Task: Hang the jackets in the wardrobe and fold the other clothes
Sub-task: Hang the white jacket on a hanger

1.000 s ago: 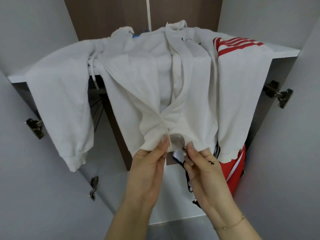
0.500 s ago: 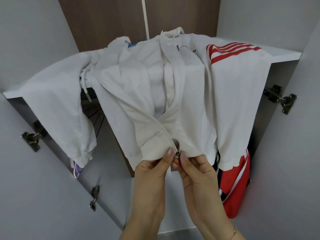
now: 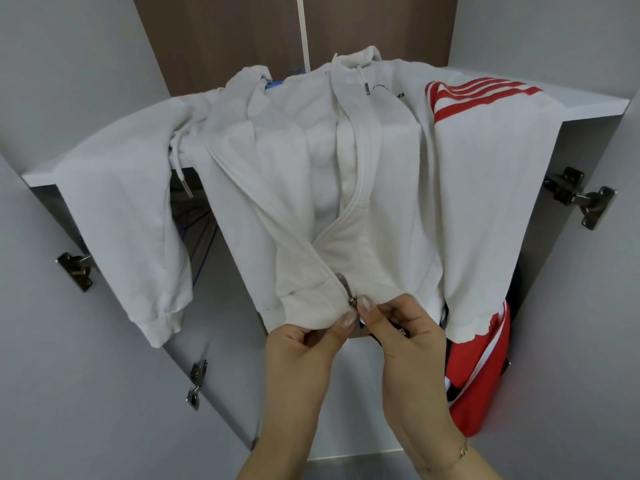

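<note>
Two bare hands meet at the bottom of the view, reaching up and forward to the lower hem of a white zip-up hoodie (image 3: 301, 188). The left hand (image 3: 298, 351) pinches the hem on the left side of the zip, thumb on top and fingers curled under the cloth. The right hand (image 3: 405, 330), wearing a thin bracelet (image 3: 462, 452) at the wrist, pinches the hem on the other side, its thumb tip touching the small metal zipper slider (image 3: 352, 301) at the very bottom of the zip track. Above the slider the zip stands open in a long V, showing the fleecy white lining.

The hoodie lies face up over the front edge of a white wardrobe shelf (image 3: 588, 105), its body and both sleeves draping down past the edge. The left sleeve (image 3: 138, 237) hangs loose beside a drawstring with a metal tip (image 3: 185, 185). The right sleeve (image 3: 485, 202) carries red stripes near the shoulder.

Below the shelf, to the right and just behind the right sleeve, a red garment with white stripes (image 3: 481, 382) hangs or sits inside the wardrobe. Metal door hinges (image 3: 581, 199) show on the open grey doors at either side. Farthest back is the brown wardrobe back panel (image 3: 225, 39).
</note>
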